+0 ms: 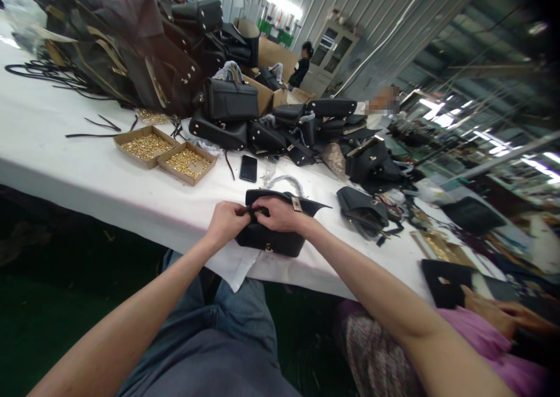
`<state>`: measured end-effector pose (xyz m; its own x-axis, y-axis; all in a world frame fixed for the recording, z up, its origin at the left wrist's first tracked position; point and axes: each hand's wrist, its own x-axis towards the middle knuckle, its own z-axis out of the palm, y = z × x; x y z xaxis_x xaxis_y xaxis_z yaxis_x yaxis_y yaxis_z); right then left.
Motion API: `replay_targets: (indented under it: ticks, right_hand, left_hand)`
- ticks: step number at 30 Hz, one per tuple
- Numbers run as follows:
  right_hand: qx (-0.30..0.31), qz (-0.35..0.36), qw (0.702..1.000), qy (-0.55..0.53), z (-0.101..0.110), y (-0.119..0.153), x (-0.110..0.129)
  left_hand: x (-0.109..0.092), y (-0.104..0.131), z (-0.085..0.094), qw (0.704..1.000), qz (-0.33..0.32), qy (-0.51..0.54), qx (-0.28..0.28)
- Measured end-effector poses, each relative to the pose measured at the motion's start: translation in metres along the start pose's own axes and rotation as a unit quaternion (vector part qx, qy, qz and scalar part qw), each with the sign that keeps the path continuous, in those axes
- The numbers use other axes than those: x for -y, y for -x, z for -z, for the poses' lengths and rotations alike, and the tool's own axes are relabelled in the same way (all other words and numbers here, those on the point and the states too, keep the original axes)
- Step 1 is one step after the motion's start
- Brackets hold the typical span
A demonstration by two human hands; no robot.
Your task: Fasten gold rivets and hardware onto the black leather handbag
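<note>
A black handbag point(280, 240) with a gold clasp lies in front of me at the table's near edge, its flap point(317, 206) raised and its handle wrapped in clear plastic. My left hand point(228, 220) pinches the bag's left end, fingers closed on its edge. Just beside it, my right hand point(280, 213) reaches over the bag's opening under the flap, with thumb and fingertips closed on the same corner. The fingertips of both hands nearly meet there. Any small part between them is too small to make out.
Two cardboard trays point(147, 146) point(187, 162) of small gold fittings and a phone point(248, 169) lie beyond the bag on the white table point(87, 169). Black bags point(231, 99) are piled behind. Another bag point(362, 211) lies to the right. A co-worker's hands point(494, 312) are at far right.
</note>
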<state>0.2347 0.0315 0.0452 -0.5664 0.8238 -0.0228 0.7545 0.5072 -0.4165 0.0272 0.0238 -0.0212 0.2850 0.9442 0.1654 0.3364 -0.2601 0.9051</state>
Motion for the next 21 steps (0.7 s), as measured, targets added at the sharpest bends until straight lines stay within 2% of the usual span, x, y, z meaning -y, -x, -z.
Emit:
replay_targets:
  ticks: [4, 10, 15, 21]
  right_hand:
    - [-0.006, -0.006, 1.0, 0.008, 0.0, -0.002, 0.003]
    - [0.006, -0.021, 0.999, -0.023, 0.004, -0.003, 0.002]
    - [0.024, 0.006, 1.0, -0.002, 0.005, -0.002, -0.006]
    - [0.024, 0.0, 0.999, -0.027, 0.004, 0.005, -0.012]
  left_hand:
    - [-0.002, -0.003, 0.002, 1.0, -0.01, 0.007, -0.002]
    - [-0.008, -0.002, 0.01, 0.998, -0.046, 0.009, 0.033]
    - [-0.008, 0.0, 0.008, 0.999, -0.042, 0.004, 0.013]
    - [-0.006, -0.001, 0.006, 0.999, -0.042, 0.002, 0.03]
